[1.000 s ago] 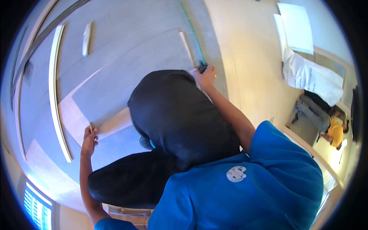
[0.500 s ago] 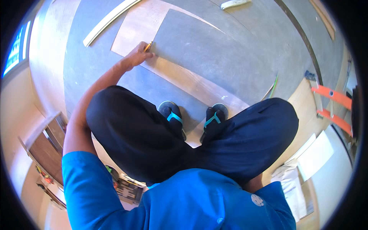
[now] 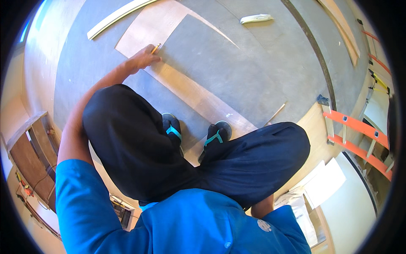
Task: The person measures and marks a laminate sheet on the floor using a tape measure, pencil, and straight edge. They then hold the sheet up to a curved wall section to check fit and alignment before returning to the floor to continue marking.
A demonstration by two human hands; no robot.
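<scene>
My left hand [image 3: 146,58] is shut on a short yellow pencil [image 3: 156,48], resting where a grey sheet [image 3: 224,72] borders a pale wooden band [image 3: 186,86]. I squat with both sandalled feet [image 3: 216,137] on or beside that band, black-trousered knees apart. A thin light strip [image 3: 277,112] lies slanted near my right knee. My right forearm [image 3: 263,205] drops behind that knee, hiding the hand. A white oblong object [image 3: 256,18] lies farther forward on the grey surface, and a long white strip [image 3: 118,15] is at the upper left.
An orange ladder [image 3: 355,124] lies at the right, near a long dark strip [image 3: 317,53]. White sheets [image 3: 329,180] and a white sack [image 3: 296,208] are behind me at lower right. Wooden furniture or framing [image 3: 30,161], with tools and cable, stands at left.
My view has swung round and downward. My right hand has left the black tape measure with green tape and dropped behind my knee. My left hand still holds the pencil.
</scene>
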